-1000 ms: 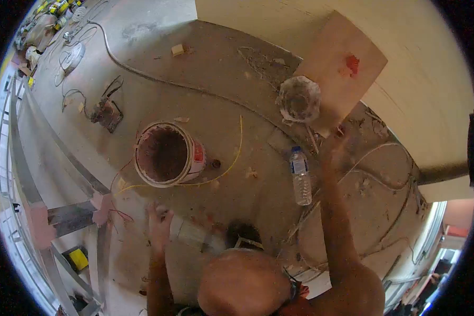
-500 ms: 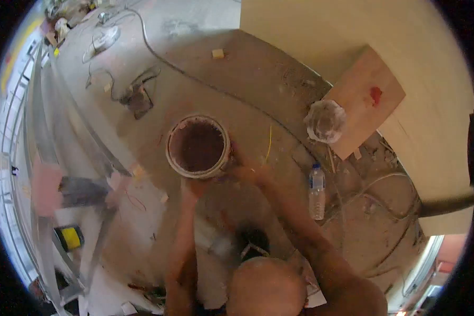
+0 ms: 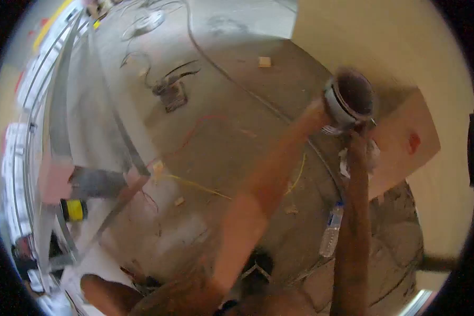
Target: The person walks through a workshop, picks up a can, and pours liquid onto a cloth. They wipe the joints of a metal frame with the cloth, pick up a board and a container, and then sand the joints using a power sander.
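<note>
A white paint-stained bucket (image 3: 340, 109) is tilted in the upper right of the head view, with a dark inside and a wire handle. My left hand (image 3: 319, 111) grips its left side; the bucket hides part of the fingers. Below the rim, my right hand (image 3: 357, 138) holds the near side, its fingers blurred and partly hidden. Behind my right wrist lies a crumpled whitish plastic bag or tub (image 3: 374, 157), mostly covered. A wooden board (image 3: 400, 142) with a red stain lies beside it.
A clear water bottle (image 3: 331, 231) with a blue cap lies by my right forearm. A cable (image 3: 237, 81) crosses the dusty floor. A dark power tool or box (image 3: 173, 96) with a cord lies left. Metal rails (image 3: 102, 95) line the left side; a pale panel (image 3: 379, 37) stands right.
Both hands have carried the bucket from the middle of the floor up and to the right, and it is now tilted near the board and panel. The view has shifted slightly.
</note>
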Tool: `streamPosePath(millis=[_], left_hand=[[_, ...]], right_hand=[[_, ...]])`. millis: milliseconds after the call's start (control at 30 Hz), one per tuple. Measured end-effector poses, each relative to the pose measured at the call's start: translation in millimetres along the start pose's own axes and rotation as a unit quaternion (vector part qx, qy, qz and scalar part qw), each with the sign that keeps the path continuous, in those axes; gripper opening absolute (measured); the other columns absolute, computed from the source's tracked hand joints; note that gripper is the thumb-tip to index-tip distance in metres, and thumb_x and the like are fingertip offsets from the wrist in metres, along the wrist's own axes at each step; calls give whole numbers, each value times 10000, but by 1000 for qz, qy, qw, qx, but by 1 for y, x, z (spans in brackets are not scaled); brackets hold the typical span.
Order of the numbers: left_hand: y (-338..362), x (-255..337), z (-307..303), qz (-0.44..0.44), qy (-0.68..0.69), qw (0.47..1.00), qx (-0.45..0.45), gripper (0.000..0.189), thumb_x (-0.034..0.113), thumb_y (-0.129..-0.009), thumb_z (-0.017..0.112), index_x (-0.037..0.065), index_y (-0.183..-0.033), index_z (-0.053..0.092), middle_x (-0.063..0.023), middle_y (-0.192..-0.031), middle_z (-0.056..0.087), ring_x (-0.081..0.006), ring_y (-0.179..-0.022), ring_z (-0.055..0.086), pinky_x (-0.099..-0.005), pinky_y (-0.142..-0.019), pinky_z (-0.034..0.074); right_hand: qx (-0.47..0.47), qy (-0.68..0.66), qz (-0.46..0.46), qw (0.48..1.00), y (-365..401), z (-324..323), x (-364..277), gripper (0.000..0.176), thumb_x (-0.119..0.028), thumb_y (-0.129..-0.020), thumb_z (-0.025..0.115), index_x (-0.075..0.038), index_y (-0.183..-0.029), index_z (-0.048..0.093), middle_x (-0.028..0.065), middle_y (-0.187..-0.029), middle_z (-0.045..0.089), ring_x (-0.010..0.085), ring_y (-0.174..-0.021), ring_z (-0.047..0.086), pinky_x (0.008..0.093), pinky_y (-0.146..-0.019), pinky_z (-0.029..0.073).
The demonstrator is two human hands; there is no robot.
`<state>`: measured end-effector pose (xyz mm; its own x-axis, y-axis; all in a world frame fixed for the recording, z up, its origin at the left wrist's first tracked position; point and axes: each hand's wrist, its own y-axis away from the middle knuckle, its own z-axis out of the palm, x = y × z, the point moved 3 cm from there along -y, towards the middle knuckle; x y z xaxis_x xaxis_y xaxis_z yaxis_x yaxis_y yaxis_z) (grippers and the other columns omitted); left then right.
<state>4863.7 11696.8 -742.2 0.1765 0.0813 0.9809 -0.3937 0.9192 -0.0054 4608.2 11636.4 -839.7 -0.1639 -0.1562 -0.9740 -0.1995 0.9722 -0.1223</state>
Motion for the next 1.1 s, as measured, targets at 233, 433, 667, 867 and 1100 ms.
streamPosePath(millis=[233, 433, 667, 867, 1100], left_hand=[[88, -30, -7, -2, -24, 997, -67, 480, 321, -945, 686, 49, -1321, 560, -95, -1220, 653, -205, -1116, 619, -371, -981, 503], [344, -46, -144, -232, -54, 969, -70, 428, 278, -993, 599, 93, -1377, 551, -82, -1279, 646, -184, -1119, 629, -358, -929, 521], [420, -13, -124, -121, 355, 894, 245, 600, 511, -1044, 372, 60, -1423, 487, -116, -1399, 562, -232, -1257, 555, -389, -1032, 460], [381, 85, -128, -51, 260, 948, 177, 603, 504, -1038, 378, 93, -1475, 440, -105, -1546, 403, -216, -1436, 360, -453, -1152, 316], [354, 147, -148, -105, 137, 982, 78, 558, 447, -1055, 405, 29, -1419, 470, -86, -1393, 554, -208, -1218, 557, -438, -913, 492]], right_hand=[[62, 46, 18, 997, 116, 67, -64, 397, -222, -1003, 540, 20, -1318, 541, 148, -1248, 559, 227, -1097, 553, 356, -928, 457], [-166, -116, 353, 914, 307, 98, -41, 155, -156, -989, 590, -20, -1050, 631, 107, -992, 656, 145, -814, 615, 292, -631, 489], [-441, 9, 0, 897, 378, 203, -185, 375, -177, -966, 636, -48, -1309, 553, 139, -1296, 578, 220, -1212, 533, 397, -1007, 441], [-398, -168, 116, 894, 319, 222, -217, 408, -253, -994, 552, -56, -1350, 525, 156, -1336, 550, 280, -1234, 520, 445, -1049, 410], [-349, -480, 207, 778, 233, 169, -337, 465, -341, -1026, 454, -65, -1398, 492, 175, -1382, 516, 349, -1259, 505, 502, -1098, 374]])
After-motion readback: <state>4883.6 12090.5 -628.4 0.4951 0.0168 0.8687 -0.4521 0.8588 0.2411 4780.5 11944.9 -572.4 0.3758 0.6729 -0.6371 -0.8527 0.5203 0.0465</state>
